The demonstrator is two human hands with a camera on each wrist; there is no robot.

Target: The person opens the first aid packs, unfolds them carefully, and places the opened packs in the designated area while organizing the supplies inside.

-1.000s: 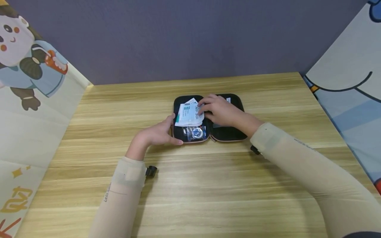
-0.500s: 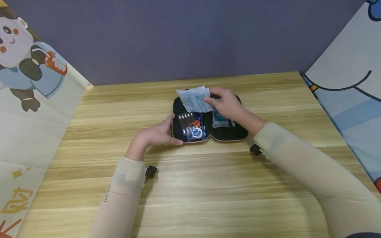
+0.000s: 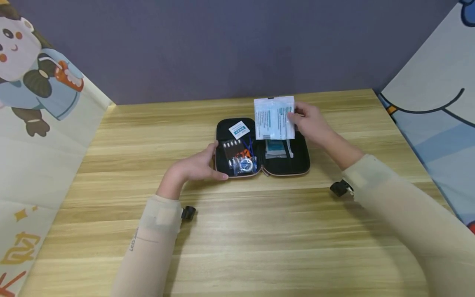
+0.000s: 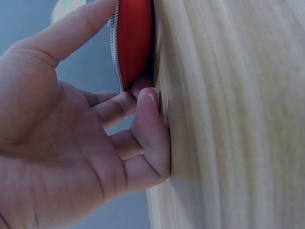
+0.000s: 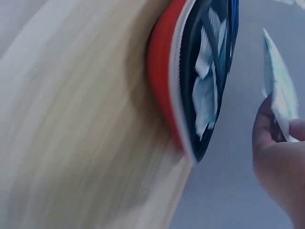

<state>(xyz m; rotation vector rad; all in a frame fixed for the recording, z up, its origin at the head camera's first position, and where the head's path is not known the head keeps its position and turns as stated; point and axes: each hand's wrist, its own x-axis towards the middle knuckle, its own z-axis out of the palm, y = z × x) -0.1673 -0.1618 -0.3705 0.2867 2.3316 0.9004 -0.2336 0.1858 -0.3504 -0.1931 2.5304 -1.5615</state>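
An unzipped pouch [image 3: 293,167], black inside and red outside, lies spread open on the wooden table. My left hand [image 3: 196,166] grips its left half, thumb at the near corner and fingers at the left side. In the left wrist view the red shell [image 4: 136,43] shows between thumb and fingers. Above the pouch's right half, my right hand [image 3: 314,124] pinches a flat white packet [image 3: 272,119] with green print by its right edge. The left half holds a small white-and-blue sachet [image 3: 239,130], a clear bag with a round item [image 3: 245,166], and orange and blue pieces.
Under a strap in the right half sit teal and clear packets [image 3: 275,149]. A purple-grey wall [image 3: 237,49] rises behind the table [image 3: 241,235]. Cartoon-printed panels [image 3: 48,123] stand at both sides.
My right hand has lifted the white packet out of the pouch's left half and carried it right. The small sachet and other contents are now uncovered. My left hand has stayed put.
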